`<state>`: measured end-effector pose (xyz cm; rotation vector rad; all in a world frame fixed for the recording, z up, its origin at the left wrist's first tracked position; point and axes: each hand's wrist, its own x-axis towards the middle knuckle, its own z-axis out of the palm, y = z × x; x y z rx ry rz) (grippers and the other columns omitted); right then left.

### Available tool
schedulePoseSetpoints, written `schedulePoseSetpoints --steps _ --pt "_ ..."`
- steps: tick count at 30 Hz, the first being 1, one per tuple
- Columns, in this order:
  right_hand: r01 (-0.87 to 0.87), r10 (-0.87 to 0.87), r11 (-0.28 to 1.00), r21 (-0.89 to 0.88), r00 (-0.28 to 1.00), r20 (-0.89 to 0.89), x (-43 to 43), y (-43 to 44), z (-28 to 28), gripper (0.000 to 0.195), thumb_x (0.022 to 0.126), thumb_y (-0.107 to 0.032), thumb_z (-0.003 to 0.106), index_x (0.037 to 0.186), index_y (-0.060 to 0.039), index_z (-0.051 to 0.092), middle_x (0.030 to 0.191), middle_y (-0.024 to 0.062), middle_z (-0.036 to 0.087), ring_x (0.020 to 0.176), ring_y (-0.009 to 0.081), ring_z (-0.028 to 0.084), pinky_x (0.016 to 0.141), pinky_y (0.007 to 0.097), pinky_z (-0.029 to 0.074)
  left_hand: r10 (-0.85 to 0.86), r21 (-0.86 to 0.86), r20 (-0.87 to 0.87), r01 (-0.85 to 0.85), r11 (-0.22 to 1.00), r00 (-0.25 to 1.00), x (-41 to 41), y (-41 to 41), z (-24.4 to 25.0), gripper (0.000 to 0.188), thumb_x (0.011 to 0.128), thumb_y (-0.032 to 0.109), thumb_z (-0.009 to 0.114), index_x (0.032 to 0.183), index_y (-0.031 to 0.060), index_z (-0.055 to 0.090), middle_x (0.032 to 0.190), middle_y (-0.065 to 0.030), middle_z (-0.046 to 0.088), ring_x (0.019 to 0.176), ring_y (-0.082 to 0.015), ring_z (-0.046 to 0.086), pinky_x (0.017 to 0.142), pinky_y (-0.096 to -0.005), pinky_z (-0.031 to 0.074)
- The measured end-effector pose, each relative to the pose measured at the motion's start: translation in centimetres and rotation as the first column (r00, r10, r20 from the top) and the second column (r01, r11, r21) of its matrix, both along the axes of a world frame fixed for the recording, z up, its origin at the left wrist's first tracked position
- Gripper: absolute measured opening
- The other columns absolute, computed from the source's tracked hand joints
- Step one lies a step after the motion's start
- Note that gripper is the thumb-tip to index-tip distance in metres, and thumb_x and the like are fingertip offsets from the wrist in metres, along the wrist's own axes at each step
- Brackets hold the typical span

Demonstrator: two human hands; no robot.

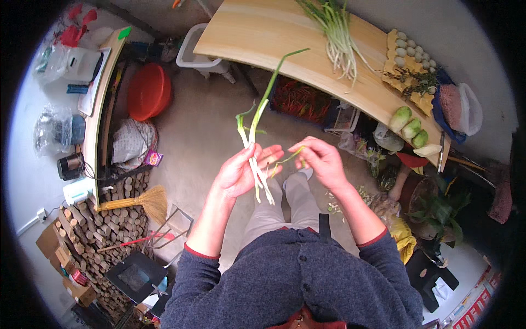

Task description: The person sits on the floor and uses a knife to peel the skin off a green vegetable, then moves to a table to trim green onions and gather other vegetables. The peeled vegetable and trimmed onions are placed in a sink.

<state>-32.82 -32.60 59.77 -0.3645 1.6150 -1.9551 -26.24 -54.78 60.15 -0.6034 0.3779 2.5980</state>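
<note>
My left hand (242,168) holds a few spring onions (254,123) between thumb and fingers. Their white root ends hang below the palm, and one long green leaf points up towards the table. To the right, my right hand (320,162) pinches a thin yellowish-green leaf strip (294,154), whose lower end hangs close to the left fingertips. Whether that strip is still joined to the stalks I cannot tell. Beyond my hands, a larger bunch of spring onions (339,45) lies on the wooden table (254,33).
Eggs (411,51) sit in a tray at the table's right, near several green vegetables (404,119). Beneath stands a crate of red chillies (302,98). On the left are a red basin (148,91), a straw broom (152,201), stacked firewood (98,230) and a metal-framed stool (176,224).
</note>
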Motion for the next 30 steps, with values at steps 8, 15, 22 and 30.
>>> schedulePoseSetpoints --steps 8,15,22,30 --pt "0.26 -0.327 0.925 0.276 0.916 0.232 4.1 7.8 -6.8 0.019 0.098 -0.015 0.052 0.104 -0.0015 0.065 0.076 -0.0013 0.056 0.065 0.0062 0.051 0.061 0.0201 0.042 0.263 -0.069 0.037 -0.26 0.963 0.964 2.3 -6.8 -4.6 0.016 0.098 0.023 0.052 0.102 0.0086 0.056 0.082 -0.0008 0.056 0.069 -0.0129 0.053 0.097 -0.0401 0.045" --pt "0.079 -0.061 0.388 0.918 0.996 -0.06 12.4 26.8 -23.9 0.02 0.087 -0.016 0.065 0.1 -0.0005 0.064 0.084 0.0102 0.065 0.075 0.0183 0.062 0.069 0.0309 0.05 0.366 -0.021 -0.002 -0.366 0.93 0.931 4.2 -9.5 -11.0 0.033 0.098 0.024 0.052 0.127 0.0087 0.052 0.057 0.0038 0.035 0.055 -0.0083 0.033 0.066 -0.0254 0.034" --pt "-0.398 0.427 -0.079 0.914 0.815 0.392 7.9 25.9 -35.4 0.036 0.084 -0.022 0.061 0.116 -0.005 0.06 0.114 0.0258 0.059 0.105 0.0398 0.058 0.09 0.0448 0.047 0.337 -0.085 0.451 -0.336 0.938 0.826 6.5 -3.1 -23.1 0.029 0.097 0.037 0.051 0.1 0.0113 0.064 0.044 0.0031 0.022 0.045 -0.0103 0.024 0.059 -0.0264 0.032" --pt "-0.047 0.355 0.415 0.909 0.928 -0.114 -5.7 15.2 -52.4 0.029 0.089 -0.013 0.052 0.116 -0.0029 0.059 0.11 0.0214 0.062 0.101 0.0388 0.059 0.086 0.0421 0.049 0.396 -0.034 0.564 -0.459 0.888 0.725 7.0 8.5 -38.2 0.052 0.097 0.048 0.046 0.057 0.0151 0.046 0.042 0.0038 0.02 0.041 -0.012 0.025 0.057 -0.0285 0.036"
